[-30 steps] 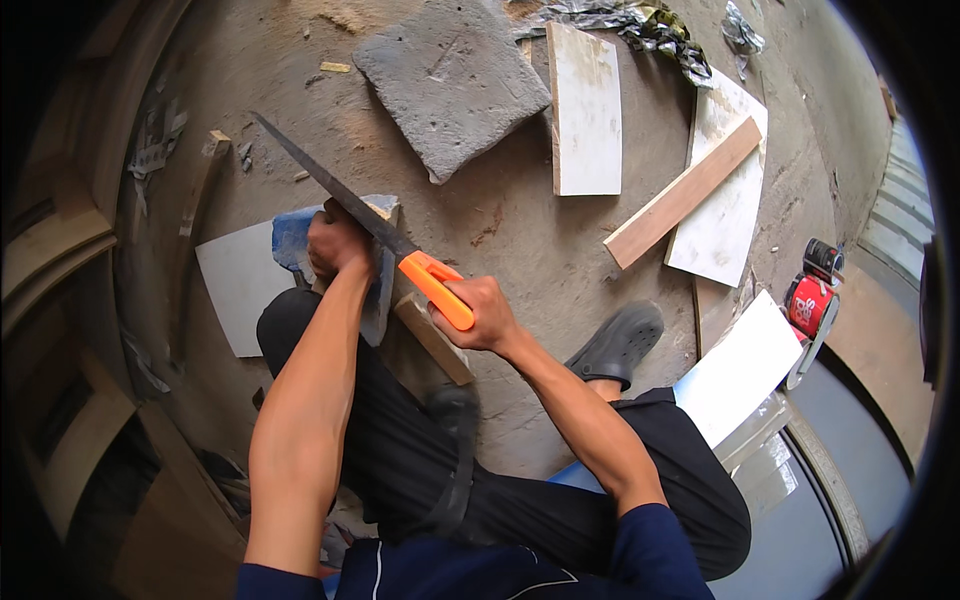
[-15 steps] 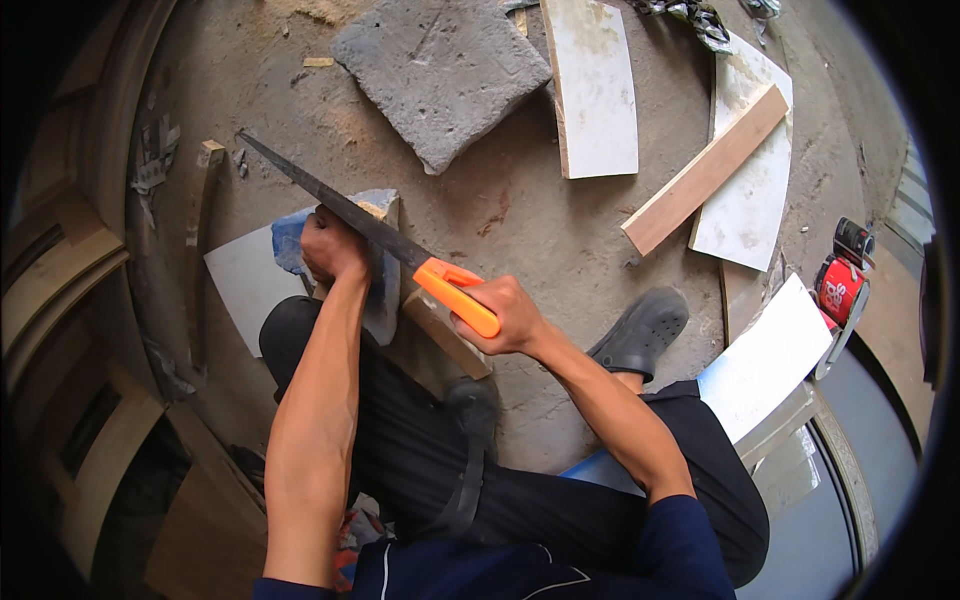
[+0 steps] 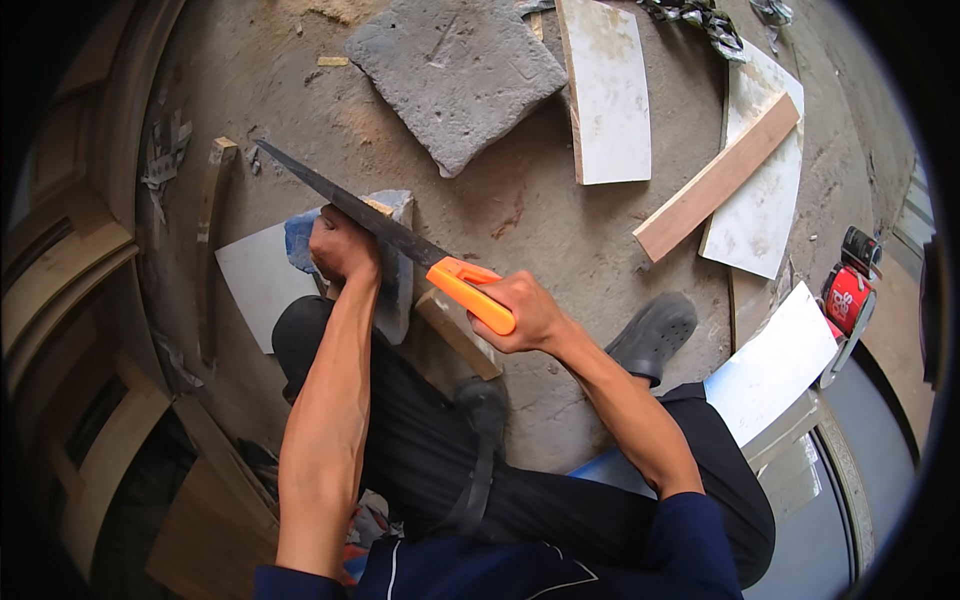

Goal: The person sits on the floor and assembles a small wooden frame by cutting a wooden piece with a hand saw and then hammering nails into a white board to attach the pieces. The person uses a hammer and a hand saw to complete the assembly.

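Right grip (image 3: 520,312) holds saw (image 3: 390,232); left grip (image 3: 343,246), can't say; grey slab (image 3: 455,85), white board (image 3: 611,95) beyond.

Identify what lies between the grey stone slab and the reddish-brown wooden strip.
In the head view, a white board lies between the grey stone slab and the reddish-brown wooden strip; floor shows between that board and the strip.

Cannot make out the grip of the left hand (image 3: 345,248), with fingertips curled out of sight beside the saw blade (image 3: 395,235), nor the blade's teeth, too small to tell. Cannot see the whole grey slab (image 3: 455,85) or crumpled foil (image 3: 702,22), cut off by the upper edge. Cannot trace the pale panel (image 3: 256,288) behind the left knee (image 3: 305,330), nor the wooden frames (image 3: 75,255) into the dark rim.
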A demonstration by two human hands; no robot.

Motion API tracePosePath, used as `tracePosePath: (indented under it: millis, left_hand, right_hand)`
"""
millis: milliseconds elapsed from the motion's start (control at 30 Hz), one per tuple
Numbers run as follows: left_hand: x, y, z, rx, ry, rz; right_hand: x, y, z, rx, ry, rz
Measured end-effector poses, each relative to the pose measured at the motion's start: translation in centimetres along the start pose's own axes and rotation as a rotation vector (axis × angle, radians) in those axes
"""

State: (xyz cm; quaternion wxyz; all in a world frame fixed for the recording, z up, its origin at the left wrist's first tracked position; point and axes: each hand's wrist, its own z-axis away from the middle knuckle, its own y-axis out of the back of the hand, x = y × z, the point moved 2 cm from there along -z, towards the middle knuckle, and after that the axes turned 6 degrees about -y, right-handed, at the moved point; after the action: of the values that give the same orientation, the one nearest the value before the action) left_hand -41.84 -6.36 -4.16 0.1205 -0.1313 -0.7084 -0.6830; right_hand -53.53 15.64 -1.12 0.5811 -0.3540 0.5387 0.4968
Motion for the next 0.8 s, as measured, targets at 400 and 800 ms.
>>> tracePosePath:
  millis: [400, 800]
  left_hand:
    - [0.1, 0.3, 0.1, 0.040, -0.038, -0.013]
    - [1.1, 0.1, -0.1, 0.069, 0.018, 0.064]
  right_hand:
    - [0.1, 0.6, 3.0, -0.009, -0.003, 0.023]
    - [-0.6, -1.8, -3.8, 0.040, 0.016, 0.116]
